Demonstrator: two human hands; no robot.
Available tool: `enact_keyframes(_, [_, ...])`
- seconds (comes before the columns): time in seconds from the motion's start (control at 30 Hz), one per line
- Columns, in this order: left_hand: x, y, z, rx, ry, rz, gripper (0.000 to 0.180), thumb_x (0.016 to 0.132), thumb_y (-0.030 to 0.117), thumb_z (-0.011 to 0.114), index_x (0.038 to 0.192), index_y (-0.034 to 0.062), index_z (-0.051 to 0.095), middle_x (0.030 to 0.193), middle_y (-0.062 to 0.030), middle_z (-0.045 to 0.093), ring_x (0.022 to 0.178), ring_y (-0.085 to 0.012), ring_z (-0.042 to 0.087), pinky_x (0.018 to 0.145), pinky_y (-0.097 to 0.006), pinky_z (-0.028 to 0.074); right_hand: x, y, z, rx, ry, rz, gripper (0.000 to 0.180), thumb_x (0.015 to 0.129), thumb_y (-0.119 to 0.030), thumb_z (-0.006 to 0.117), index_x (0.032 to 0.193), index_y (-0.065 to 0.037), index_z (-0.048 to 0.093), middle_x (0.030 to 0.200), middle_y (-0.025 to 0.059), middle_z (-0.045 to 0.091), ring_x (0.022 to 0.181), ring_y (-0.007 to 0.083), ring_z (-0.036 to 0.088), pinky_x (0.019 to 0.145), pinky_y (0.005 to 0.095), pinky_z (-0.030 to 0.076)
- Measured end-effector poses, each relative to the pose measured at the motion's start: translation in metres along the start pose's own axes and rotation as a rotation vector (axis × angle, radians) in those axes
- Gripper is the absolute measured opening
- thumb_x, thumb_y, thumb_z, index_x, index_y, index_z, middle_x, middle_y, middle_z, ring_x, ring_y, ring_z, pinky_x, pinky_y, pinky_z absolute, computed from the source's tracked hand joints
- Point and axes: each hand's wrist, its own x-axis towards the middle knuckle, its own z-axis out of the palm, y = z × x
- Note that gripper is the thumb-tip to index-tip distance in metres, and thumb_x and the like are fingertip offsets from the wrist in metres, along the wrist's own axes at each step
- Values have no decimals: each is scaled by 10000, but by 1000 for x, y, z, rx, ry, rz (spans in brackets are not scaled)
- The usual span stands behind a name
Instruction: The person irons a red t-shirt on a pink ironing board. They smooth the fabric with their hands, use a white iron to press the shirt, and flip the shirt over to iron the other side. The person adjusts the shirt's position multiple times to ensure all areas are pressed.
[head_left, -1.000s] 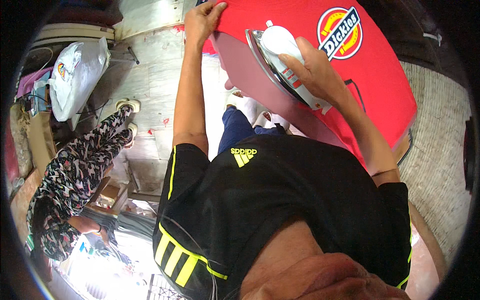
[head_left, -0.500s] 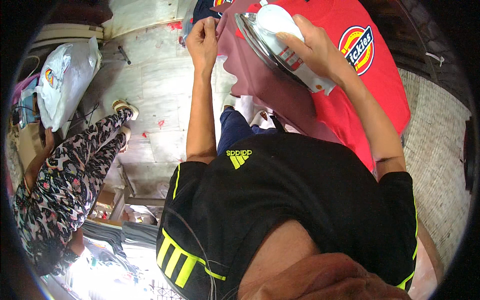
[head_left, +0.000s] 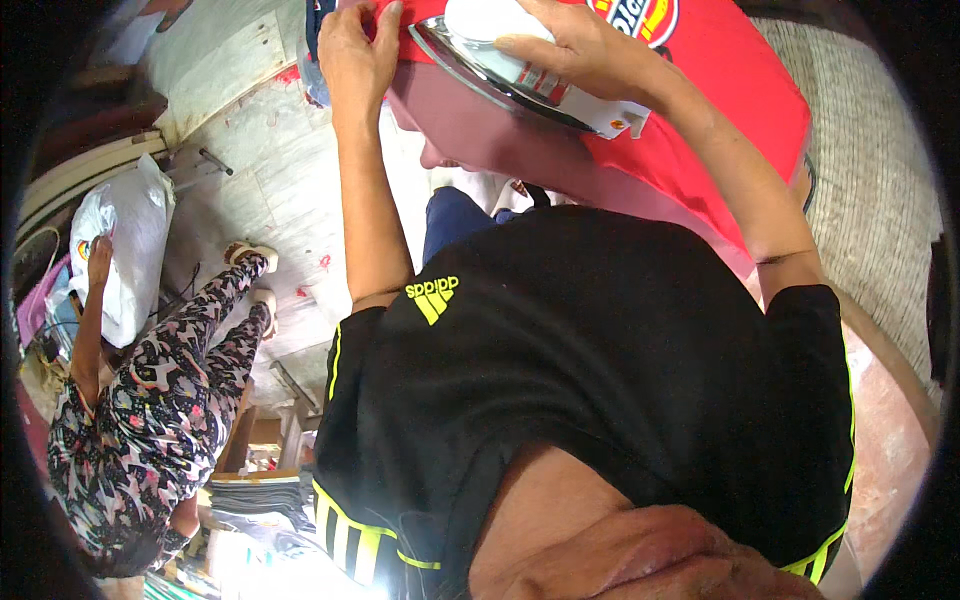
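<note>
Black T-shirt [head_left: 600,370] with yellow-green trim fills most of the frame, worn by the person with the camera; both forearms run up from it toward the top edge. Next biggest: red garment [head_left: 720,110] spread flat at top centre and top right, a round printed patch on it near the top edge, its paler underside or shadowed fold showing along the lower left side. It lies on a surface edged at right by a woven beige mat [head_left: 870,200] (weave clearly visible). Pale tiled floor [head_left: 270,200] at upper left. At left, a second person in patterned leggings [head_left: 150,400] sits or crouches, one hand on a white plastic bag [head_left: 125,250]; sandalled feet point toward the centre.

Clothes iron [head_left: 500,60], white body with shiny metal soleplate, rests on the red garment at top centre, nose pointing left. Right hand [head_left: 570,45] is wrapped over the iron's top, fingers curled down round it, gripping. A small white tag [head_left: 620,115] sits just below the iron on the cloth.

Left hand [head_left: 355,50] is at the garment's left edge, just left of the iron's nose, fingers closed down on the red cloth, pinching or pressing it (cannot tell which).
</note>
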Motion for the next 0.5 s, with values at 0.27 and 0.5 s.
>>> enact_keyframes(0.27, [0, 27, 23, 746, 38, 113, 510, 912, 506, 675, 936, -2, 709, 839, -148, 725, 760, -307, 690, 704, -423, 520, -146, -41, 12, 454, 192, 546, 399, 1006, -367, 561, 1122, 14, 527, 954, 232, 633, 882, 332, 646, 776, 439, 481])
enact_keyframes(0.5, [4, 22, 6, 360, -66, 45, 466, 806, 484, 792, 901, 34, 719, 825, -156, 727, 769, -315, 705, 710, -409, 534, -218, -79, 25, 659, 345, 842, 398, 984, -370, 604, 1081, 7, 520, 887, 278, 633, 818, 424, 648, 719, 488, 479])
